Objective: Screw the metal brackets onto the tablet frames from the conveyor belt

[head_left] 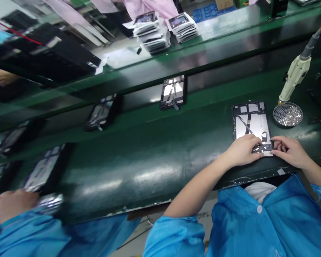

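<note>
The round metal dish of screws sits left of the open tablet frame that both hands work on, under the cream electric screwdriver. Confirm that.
Not quite. The head view shows the round metal dish of screws right of the open tablet frame, not left. It does sit under the cream electric screwdriver, and the left hand and right hand both work at the frame's near edge.
</note>
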`<state>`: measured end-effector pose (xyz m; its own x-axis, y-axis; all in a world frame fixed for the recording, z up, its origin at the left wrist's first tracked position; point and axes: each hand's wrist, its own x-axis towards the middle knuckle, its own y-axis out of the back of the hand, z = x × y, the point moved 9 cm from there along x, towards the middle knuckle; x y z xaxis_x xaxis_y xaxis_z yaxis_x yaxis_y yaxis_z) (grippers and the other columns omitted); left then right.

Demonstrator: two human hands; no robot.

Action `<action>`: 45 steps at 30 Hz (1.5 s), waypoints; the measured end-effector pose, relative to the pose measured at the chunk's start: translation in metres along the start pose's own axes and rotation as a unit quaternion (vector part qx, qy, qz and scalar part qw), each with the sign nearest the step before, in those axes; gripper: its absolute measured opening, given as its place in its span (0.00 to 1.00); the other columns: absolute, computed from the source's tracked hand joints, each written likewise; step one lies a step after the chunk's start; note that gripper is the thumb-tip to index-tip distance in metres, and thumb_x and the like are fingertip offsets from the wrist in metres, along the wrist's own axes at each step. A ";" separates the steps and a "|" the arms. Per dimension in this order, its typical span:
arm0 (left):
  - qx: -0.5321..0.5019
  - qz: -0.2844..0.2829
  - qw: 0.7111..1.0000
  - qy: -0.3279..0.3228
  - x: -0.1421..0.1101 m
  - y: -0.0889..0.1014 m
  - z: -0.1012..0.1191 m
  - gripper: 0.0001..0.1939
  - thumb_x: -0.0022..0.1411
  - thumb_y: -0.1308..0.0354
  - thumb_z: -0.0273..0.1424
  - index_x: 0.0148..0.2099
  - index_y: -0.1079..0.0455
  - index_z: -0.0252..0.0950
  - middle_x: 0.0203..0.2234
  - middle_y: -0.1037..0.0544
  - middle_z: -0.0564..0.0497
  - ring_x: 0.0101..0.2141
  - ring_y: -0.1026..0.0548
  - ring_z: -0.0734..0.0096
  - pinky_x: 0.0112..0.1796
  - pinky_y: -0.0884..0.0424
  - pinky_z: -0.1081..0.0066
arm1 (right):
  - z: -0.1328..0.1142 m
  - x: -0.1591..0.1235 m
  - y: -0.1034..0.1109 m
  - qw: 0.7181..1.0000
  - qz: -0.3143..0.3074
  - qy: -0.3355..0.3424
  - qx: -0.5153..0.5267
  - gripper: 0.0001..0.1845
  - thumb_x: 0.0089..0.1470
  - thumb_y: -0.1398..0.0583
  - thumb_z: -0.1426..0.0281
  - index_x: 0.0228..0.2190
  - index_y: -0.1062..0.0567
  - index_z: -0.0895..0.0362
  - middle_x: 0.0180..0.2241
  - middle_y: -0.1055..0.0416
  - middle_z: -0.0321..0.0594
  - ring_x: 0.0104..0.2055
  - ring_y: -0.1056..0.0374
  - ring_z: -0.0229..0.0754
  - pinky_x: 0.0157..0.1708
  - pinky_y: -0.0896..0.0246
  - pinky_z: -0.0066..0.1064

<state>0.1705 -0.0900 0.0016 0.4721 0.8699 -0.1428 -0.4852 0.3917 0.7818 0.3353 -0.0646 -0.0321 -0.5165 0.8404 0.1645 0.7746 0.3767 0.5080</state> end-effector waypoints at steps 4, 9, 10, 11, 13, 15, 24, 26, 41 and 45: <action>0.019 -0.003 1.000 0.011 0.002 -0.006 0.004 0.16 0.64 0.33 0.33 0.52 0.26 0.36 0.45 0.20 0.43 0.47 0.22 0.54 0.48 0.25 0.60 | 0.000 0.001 0.002 1.000 0.007 -0.008 -0.008 0.19 0.60 0.34 0.55 0.46 0.22 0.55 0.29 0.25 0.37 0.24 0.35 0.36 0.25 0.33 0.29; -0.003 -0.034 0.999 -0.002 0.005 -0.009 0.006 0.13 0.65 0.36 0.29 0.52 0.25 0.35 0.39 0.18 0.47 0.41 0.21 0.59 0.45 0.25 0.64 | 0.001 0.001 0.004 1.000 0.012 -0.012 -0.010 0.19 0.60 0.34 0.55 0.45 0.21 0.55 0.29 0.25 0.37 0.24 0.34 0.36 0.26 0.32 0.28; 0.000 -0.036 0.999 -0.007 0.005 -0.007 0.007 0.13 0.65 0.37 0.28 0.52 0.24 0.34 0.39 0.18 0.46 0.41 0.21 0.59 0.45 0.25 0.64 | 0.001 0.001 0.005 1.000 0.012 -0.012 -0.009 0.19 0.60 0.34 0.55 0.45 0.21 0.55 0.30 0.25 0.37 0.24 0.34 0.35 0.26 0.32 0.28; 0.005 -0.036 0.999 -0.014 0.006 -0.006 0.008 0.12 0.66 0.38 0.28 0.51 0.24 0.34 0.40 0.18 0.45 0.41 0.20 0.59 0.45 0.25 0.65 | 0.001 0.002 0.005 1.000 0.013 -0.012 -0.008 0.18 0.60 0.34 0.55 0.44 0.21 0.55 0.30 0.25 0.37 0.24 0.34 0.35 0.26 0.32 0.28; 0.015 -0.027 0.999 -0.030 0.006 -0.002 0.010 0.10 0.68 0.41 0.28 0.49 0.22 0.33 0.40 0.18 0.44 0.41 0.20 0.60 0.45 0.25 0.66 | 0.002 0.002 0.006 1.000 0.014 -0.013 -0.009 0.18 0.60 0.34 0.55 0.44 0.20 0.55 0.29 0.25 0.37 0.24 0.33 0.36 0.26 0.32 0.28; 0.022 -0.009 0.999 -0.043 0.006 0.004 0.010 0.11 0.71 0.44 0.29 0.46 0.20 0.34 0.40 0.19 0.44 0.41 0.19 0.61 0.45 0.24 0.66 | 0.002 0.002 0.007 1.000 0.016 -0.015 -0.011 0.18 0.60 0.34 0.55 0.44 0.20 0.55 0.29 0.24 0.37 0.24 0.33 0.36 0.26 0.31 0.28; -0.063 0.101 0.991 -0.067 -0.036 0.028 -0.011 0.16 0.73 0.49 0.35 0.48 0.19 0.37 0.51 0.18 0.41 0.51 0.19 0.57 0.56 0.23 0.58 | -0.001 0.002 0.007 1.000 0.019 -0.018 -0.011 0.17 0.60 0.34 0.55 0.44 0.20 0.54 0.29 0.24 0.37 0.24 0.33 0.36 0.25 0.31 0.28; -0.084 0.091 0.990 -0.072 -0.047 0.019 -0.013 0.15 0.73 0.48 0.34 0.45 0.19 0.37 0.51 0.18 0.40 0.51 0.18 0.57 0.56 0.23 0.56 | -0.001 0.002 0.006 1.000 0.020 -0.017 -0.013 0.16 0.61 0.34 0.56 0.44 0.20 0.54 0.29 0.25 0.36 0.24 0.34 0.35 0.25 0.32 0.28; -0.071 0.089 0.981 -0.159 -0.062 -0.022 -0.017 0.13 0.75 0.47 0.28 0.51 0.21 0.37 0.52 0.18 0.40 0.56 0.21 0.55 0.57 0.23 0.50 | -0.002 0.001 0.004 1.000 0.011 -0.026 0.007 0.15 0.62 0.35 0.56 0.43 0.20 0.54 0.30 0.24 0.37 0.24 0.34 0.35 0.25 0.31 0.28; 0.050 0.175 0.945 -0.273 -0.073 -0.017 0.000 0.10 0.74 0.46 0.24 0.51 0.24 0.33 0.49 0.17 0.41 0.51 0.19 0.58 0.50 0.19 0.56 | -0.005 0.001 0.004 1.000 0.003 -0.027 0.009 0.15 0.62 0.35 0.58 0.44 0.21 0.54 0.30 0.24 0.38 0.25 0.32 0.36 0.25 0.31 0.27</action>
<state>0.1444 -0.1600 -0.0014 0.6183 0.6459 0.4478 -0.6222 0.0543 0.7809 0.3361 -0.0639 -0.0257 -0.4921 0.8619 0.1220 0.7846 0.3784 0.4911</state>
